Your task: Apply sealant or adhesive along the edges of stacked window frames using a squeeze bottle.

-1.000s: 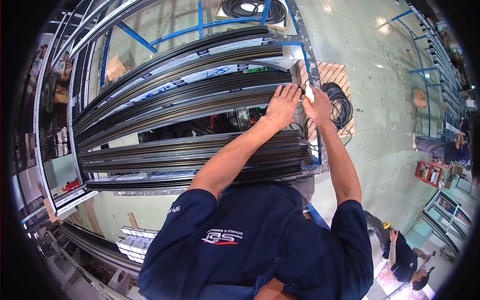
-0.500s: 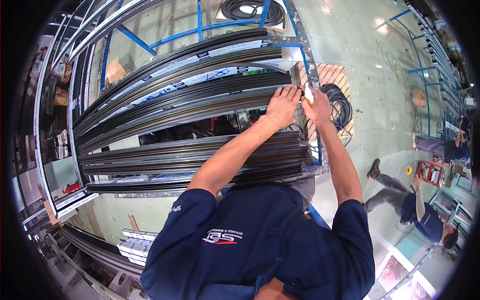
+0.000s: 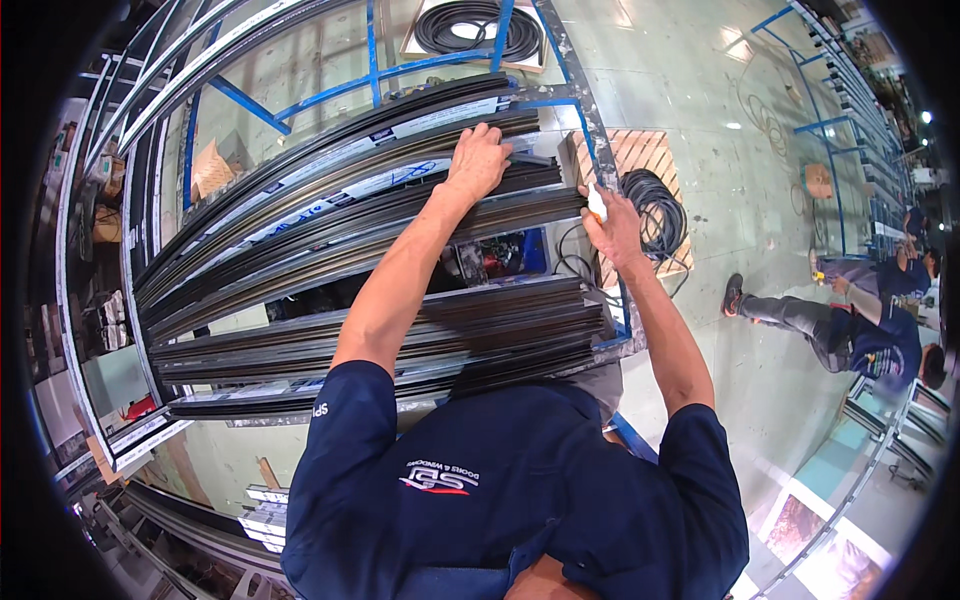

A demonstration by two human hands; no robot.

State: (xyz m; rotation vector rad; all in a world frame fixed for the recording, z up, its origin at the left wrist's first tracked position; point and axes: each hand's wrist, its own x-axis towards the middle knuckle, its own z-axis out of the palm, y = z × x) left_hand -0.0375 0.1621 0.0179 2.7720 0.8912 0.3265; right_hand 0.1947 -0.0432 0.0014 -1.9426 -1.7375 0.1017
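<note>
Long dark profile strips (image 3: 330, 265) lie in bundles across the rack in front of me. My left hand (image 3: 480, 160) rests on one of the upper bundles, near its right end. Its fingers are bent and drawn together, and the fingertips are hidden, so what they grip cannot be made out. My right hand (image 3: 614, 230) is closed round a small white bottle (image 3: 597, 204) with an orange part. The bottle is beside the right end of a middle bundle (image 3: 540, 207).
A blue metal frame (image 3: 592, 135) carries the strips. Coiled black cable (image 3: 655, 215) lies on a slatted wooden pallet (image 3: 640, 150) to the right, another coil (image 3: 475, 30) beyond the rack. One co-worker (image 3: 860, 325) is at the right, with a second person (image 3: 910, 270) farther off.
My left hand has moved left and away from me, from beside the right hand onto a farther bundle. My right hand still holds the bottle. The nearer co-worker has shifted.
</note>
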